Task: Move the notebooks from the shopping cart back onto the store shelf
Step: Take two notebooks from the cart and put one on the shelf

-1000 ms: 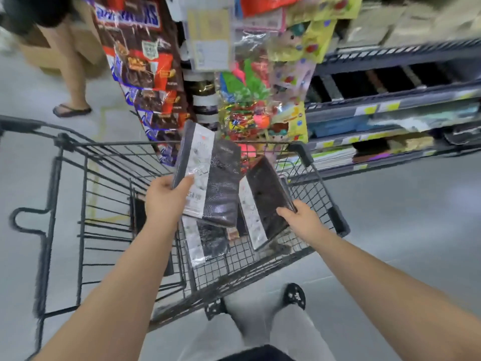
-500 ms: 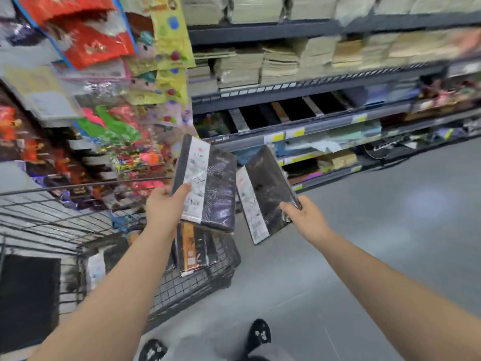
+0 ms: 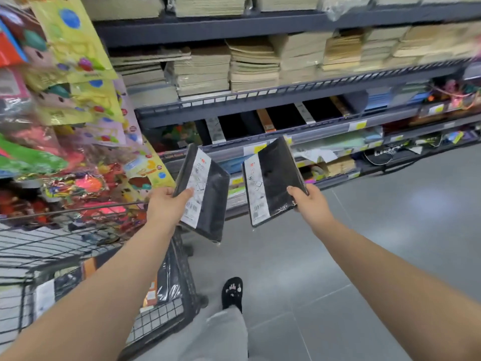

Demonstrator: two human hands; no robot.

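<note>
The person stood in a shop aisle with both bare arms stretched out in front. The left hand [image 3: 166, 207] gripped the left notebook [image 3: 212, 201] near its bottom corner. The thumb lay flat on the white label, and the other fingers were hidden behind it. This notebook was black, wrapped in shiny plastic, and tilted. The right hand [image 3: 309, 204] gripped the right notebook [image 3: 274, 175] by its right edge, with the thumb on the black cover and the fingers tucked under. That one was black too, with a white strip down its left side, and it was also tilted. The two notebooks were side by side with a small gap between them. Both were up in the air, out of the cart [image 3: 161, 319] and in front of the shelf [image 3: 260, 100], but not touching it. On the shelf behind them lay a row of other black notebooks [image 3: 282, 117]. One level up sat tall stacks of tan paper books [image 3: 252, 66]. The wire cart stood low on the left, under the left arm. More wrapped notebooks [image 3: 166, 282] lay inside it, near its corner. Bright bags of toys [image 3: 65, 165] hung on the left, above the cart. One dark shoe [image 3: 232, 293] stood on the grey floor [image 3: 390, 230] below.
</note>
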